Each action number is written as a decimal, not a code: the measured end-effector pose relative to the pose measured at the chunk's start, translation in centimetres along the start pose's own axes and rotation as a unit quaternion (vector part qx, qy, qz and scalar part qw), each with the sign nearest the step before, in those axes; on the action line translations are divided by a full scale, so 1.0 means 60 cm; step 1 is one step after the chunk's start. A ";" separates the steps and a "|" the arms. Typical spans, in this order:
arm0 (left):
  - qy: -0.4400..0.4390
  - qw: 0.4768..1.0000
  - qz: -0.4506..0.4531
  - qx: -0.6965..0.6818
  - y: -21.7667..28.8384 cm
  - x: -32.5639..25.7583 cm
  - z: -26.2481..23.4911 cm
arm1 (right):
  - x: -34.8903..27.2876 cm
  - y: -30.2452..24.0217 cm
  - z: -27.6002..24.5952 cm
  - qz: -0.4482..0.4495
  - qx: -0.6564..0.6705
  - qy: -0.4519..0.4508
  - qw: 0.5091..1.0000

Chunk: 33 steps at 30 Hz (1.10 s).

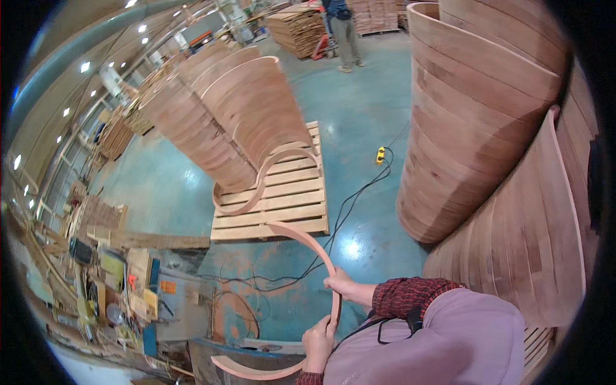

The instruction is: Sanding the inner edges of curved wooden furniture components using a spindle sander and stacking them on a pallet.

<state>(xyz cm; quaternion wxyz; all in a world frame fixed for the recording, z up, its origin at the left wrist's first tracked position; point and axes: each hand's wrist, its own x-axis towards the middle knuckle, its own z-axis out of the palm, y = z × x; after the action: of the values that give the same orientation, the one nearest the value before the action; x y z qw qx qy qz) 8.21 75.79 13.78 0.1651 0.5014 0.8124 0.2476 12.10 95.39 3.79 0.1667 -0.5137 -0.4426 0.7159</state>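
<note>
A thin, curved wooden strip (309,240), bent like a wide C, is in both my hands. My right hand (341,284) is wrapped round its middle. Below it, my left hand (319,341) grips the same strip, the thumb lying along it. One end of the strip reaches up toward the pallet (282,221); the other end curves away to the left near the bottom edge. An S-shaped wooden strip (260,189) lies on that pallet, at the foot of tall curved wooden stacks (253,106).
Large curved wooden stacks (475,122) rise close on my right. Black cables (350,202) run across the blue floor to a yellow socket box (380,155). A cluttered workbench (122,289) is at left. Far off, a person (342,32) stands near a wood pile (296,31).
</note>
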 end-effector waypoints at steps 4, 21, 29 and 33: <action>-0.022 0.997 0.054 -0.044 -0.025 0.060 0.012 | 0.030 -0.047 -0.046 -0.026 0.017 0.064 0.997; 0.245 0.966 -0.031 -0.082 -0.196 0.278 -0.044 | 0.029 -0.274 -0.147 -0.188 0.206 0.236 0.931; 0.092 0.593 -0.257 -0.757 -0.173 0.449 0.010 | 0.077 -0.407 -0.189 -0.296 0.168 0.208 0.917; 0.093 0.558 -0.297 -0.769 -0.148 0.539 0.060 | 0.051 -0.489 -0.212 -0.362 0.043 0.178 0.914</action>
<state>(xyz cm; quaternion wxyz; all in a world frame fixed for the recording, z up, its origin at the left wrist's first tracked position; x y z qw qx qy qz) -10.74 102.32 5.15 0.4760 -0.1111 0.4268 0.7608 15.73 119.62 24.59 0.5125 -0.4298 -0.5297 0.5215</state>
